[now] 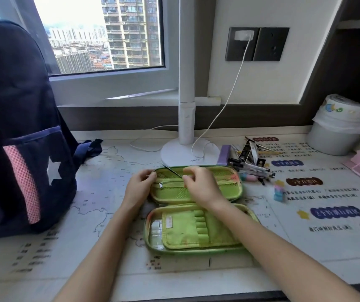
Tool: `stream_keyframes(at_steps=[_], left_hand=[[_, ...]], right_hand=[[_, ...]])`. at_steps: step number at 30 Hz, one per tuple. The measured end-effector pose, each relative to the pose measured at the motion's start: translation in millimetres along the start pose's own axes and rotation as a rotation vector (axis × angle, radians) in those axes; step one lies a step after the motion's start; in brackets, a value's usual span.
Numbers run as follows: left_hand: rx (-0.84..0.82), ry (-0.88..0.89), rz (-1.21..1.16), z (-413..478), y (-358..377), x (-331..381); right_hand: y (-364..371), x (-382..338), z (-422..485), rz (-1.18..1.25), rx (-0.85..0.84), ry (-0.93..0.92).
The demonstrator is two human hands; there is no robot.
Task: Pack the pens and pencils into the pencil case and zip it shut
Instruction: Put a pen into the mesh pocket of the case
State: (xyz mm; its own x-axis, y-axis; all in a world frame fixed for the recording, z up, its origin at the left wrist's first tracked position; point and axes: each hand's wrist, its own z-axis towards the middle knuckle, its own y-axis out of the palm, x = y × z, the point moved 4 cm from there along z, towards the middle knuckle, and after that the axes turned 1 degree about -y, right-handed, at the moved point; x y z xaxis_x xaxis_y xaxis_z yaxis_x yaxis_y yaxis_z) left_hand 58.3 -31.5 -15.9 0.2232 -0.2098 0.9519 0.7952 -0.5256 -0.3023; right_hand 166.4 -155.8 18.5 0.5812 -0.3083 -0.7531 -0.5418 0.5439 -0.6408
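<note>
The right hand [198,184] pinches a thin dark pen [173,171] between its fingers and pokes it into the far half of the green pencil case [196,205]. The left hand [141,185] curls around the left end of that far half and holds it steady. Both arms reach in from the near edge of the desk [87,214], and the right arm crosses over the near half of the case.

The case lies wide open in the middle of the desk, like an open book. The far half has a mesh pocket with a small zip. The near half has a row of little loops for pens, and they look empty. Something clear sits at its left side, but I cannot tell what it is.

The job looks like it has only just begun. Just to the right of the case, a messy pile of pens and pencils [251,160] waits on the desk. All of these must go in, and then the case must be folded and zipped shut.

A dark backpack [22,127] stands at the far left. A white lamp [187,149] stands just behind the case.
</note>
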Motion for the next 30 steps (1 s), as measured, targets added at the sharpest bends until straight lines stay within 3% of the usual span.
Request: stream_keyframes(at_steps=[4,18,30], left_hand=[[-0.003,-0.044,-0.153,-1.5,-4.9,-4.2],[0.09,0.05,-0.096,0.3,-1.3,-4.8],[0.073,0.087,0.009,4.9,4.4,-12.0]], right_hand=[[36.8,-14.6,13.5,-0.129,-0.051,0.069],[50.3,-35.1,24.3,-0.432,-0.25,0.147],[-11.4,19.8,20.6,-0.583,-0.186,0.198]])
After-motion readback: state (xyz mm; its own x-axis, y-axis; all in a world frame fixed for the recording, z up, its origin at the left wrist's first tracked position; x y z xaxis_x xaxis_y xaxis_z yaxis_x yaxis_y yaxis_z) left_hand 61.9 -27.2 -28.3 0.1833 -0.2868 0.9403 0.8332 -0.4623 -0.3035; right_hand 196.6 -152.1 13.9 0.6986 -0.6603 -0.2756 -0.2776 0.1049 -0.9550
